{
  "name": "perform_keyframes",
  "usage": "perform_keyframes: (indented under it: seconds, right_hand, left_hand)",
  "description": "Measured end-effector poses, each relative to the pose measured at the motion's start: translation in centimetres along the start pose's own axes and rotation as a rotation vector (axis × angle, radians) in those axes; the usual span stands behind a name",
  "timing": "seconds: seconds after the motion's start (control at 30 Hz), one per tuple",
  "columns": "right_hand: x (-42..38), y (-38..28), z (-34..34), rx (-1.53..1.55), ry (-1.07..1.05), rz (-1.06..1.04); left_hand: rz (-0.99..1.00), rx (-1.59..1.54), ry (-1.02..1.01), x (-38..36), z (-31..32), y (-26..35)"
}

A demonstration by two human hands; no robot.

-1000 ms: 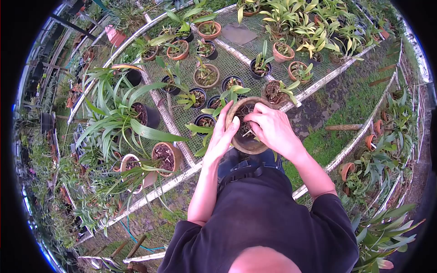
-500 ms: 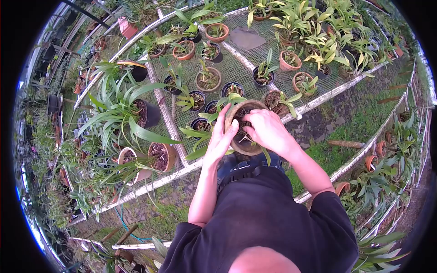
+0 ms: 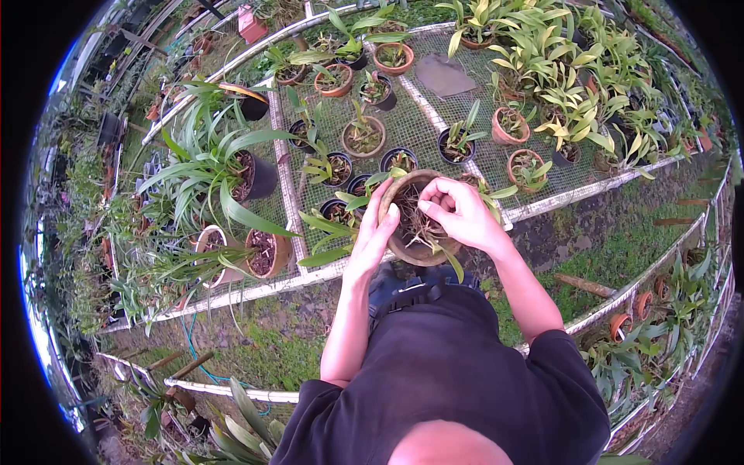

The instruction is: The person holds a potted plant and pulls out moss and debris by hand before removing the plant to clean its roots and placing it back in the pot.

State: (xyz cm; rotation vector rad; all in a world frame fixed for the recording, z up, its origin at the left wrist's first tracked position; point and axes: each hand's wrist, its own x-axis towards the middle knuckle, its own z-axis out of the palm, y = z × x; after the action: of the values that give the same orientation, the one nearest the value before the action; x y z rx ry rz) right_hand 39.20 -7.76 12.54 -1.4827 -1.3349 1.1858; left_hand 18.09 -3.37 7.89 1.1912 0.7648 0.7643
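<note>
A round clay pot (image 3: 421,256) is tipped toward me just above the bench's front edge. My left hand (image 3: 374,232) grips its left side, thumb over the rim and fingers around the outer wall. Pale, tangled roots (image 3: 419,226) fill the pot's mouth. Over the right part of the opening, my right hand (image 3: 465,215) has its fingers curled and pinched together near the roots. Whatever lies between those fingertips is too small to make out. A long green leaf (image 3: 453,265) hangs over the pot's lower rim.
A wire-mesh bench (image 3: 260,205) carries several potted plants. Small black pots (image 3: 337,209) stand close behind my left hand. To the left are a large leafy plant in a black pot (image 3: 261,177) and a clay pot (image 3: 271,254). A flat stone slab (image 3: 445,75) lies farther back.
My right hand has drawn back a little from inside the pot, and its fingers are more curled. More of the roots shows now. My left hand keeps its hold; the view has shifted slightly.
</note>
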Motion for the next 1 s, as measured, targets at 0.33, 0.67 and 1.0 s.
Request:
perform_keyframes:
  seconds: [0.33,0.67,1.0]
  right_hand:
    - [-3.8,1.0,-7.7,0.161,0.151,0.064]
    - [-6.4,-0.8,-8.1,-0.488,0.375,-0.17]
    - [-1.1,1.8,-1.1,-0.728,-0.139,-0.675]
  left_hand:
    - [-0.022,-0.148,0.067,0.7,1.1,-1.5]
    - [-0.009,-0.155,0.07,1.7,1.1,-4.9]
    - [-0.069,0.004,-0.057,0.7,3.8,-1.6]
